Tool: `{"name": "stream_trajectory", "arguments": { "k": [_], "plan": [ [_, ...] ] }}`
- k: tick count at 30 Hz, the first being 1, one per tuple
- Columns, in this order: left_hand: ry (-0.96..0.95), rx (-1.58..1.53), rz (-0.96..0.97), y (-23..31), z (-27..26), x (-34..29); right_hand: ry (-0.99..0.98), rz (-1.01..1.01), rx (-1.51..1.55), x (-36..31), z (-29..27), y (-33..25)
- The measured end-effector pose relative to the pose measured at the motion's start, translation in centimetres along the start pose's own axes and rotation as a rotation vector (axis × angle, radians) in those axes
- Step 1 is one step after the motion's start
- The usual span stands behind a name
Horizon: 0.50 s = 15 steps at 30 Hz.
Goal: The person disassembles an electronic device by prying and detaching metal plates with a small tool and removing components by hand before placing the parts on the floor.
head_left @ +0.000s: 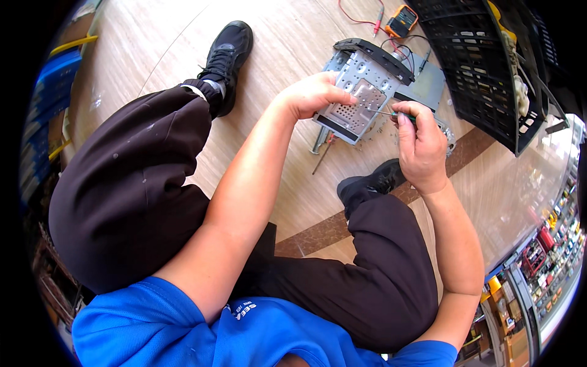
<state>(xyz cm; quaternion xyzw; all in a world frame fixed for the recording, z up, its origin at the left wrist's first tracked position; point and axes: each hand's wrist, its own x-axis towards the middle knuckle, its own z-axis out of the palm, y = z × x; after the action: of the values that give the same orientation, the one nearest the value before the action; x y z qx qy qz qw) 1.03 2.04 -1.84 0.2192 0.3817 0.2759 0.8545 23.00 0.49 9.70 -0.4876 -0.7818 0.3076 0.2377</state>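
On the tiled floor ahead of me sits an opened metal device chassis (374,79) with a black front panel (374,55) and a perforated metal plate (342,114) on top. My left hand (315,96) grips the chassis at its left edge, thumb laid over the plate and the other fingers mostly hidden. In my right hand (422,144) is a thin screwdriver (382,112), pinched by its dark green handle. Its shaft points left onto the plate, close to my left thumb; the exact tip contact is too small to tell.
Small screws (380,129) lie scattered beside the chassis, and a long thin tool (323,156) pokes out below it. Beyond are an orange multimeter (402,22) and a red probe (378,21). A black slatted plastic crate (471,73) stands right; shelves (538,263) line the lower right.
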Motion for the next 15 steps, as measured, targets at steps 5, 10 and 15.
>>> {"name": "stream_trajectory", "arguments": {
  "k": [5, 10, 15],
  "plan": [
    [-0.005, -0.007, 0.001, -0.04, 0.04, 0.04, 0.028, 0.048, 0.009, -0.15, 0.05, -0.25],
    [-0.004, -0.002, 0.005, -0.16, -0.12, 0.09, 0.029, 0.045, 0.016, -0.28, 0.28, -0.13],
    [-0.008, -0.005, -0.002, 0.19, 0.14, -0.14, 0.006, -0.101, -0.078, -0.04, 0.17, -0.57]
  ]
}}
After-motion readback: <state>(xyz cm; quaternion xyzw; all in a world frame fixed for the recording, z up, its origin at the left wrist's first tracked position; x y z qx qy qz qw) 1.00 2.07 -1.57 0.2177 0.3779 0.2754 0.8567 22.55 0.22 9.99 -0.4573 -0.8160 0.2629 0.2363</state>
